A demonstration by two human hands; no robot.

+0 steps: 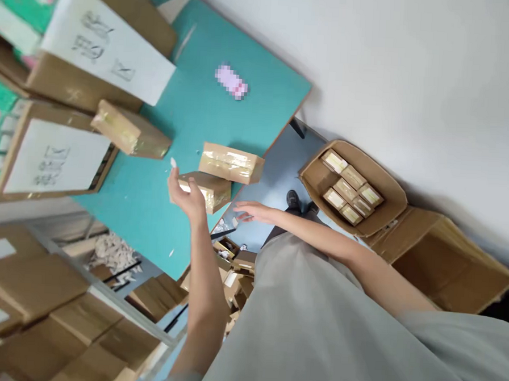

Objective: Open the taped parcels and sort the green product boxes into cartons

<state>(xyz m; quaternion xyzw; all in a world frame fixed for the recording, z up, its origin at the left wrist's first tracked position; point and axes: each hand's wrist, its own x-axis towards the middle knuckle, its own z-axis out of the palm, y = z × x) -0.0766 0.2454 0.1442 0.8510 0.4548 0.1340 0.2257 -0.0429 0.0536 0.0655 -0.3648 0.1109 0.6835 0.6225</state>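
Two small taped cardboard boxes lie near the edge of a teal table (208,97), one box (231,163) resting partly on the other (209,191). My left hand (185,191) is raised right beside the lower box, fingers apart and holding nothing I can see. My right hand (253,213) reaches out flat just past the table's edge, fingers stretched, empty. A third small taped box (132,130) lies farther left on the table.
Large cartons with white paper labels (55,157) (104,46) stand on the table's left side. On the floor to the right sit an open carton (391,192) holding several small boxes and an empty carton (450,269). More cartons and scraps lie below the table.
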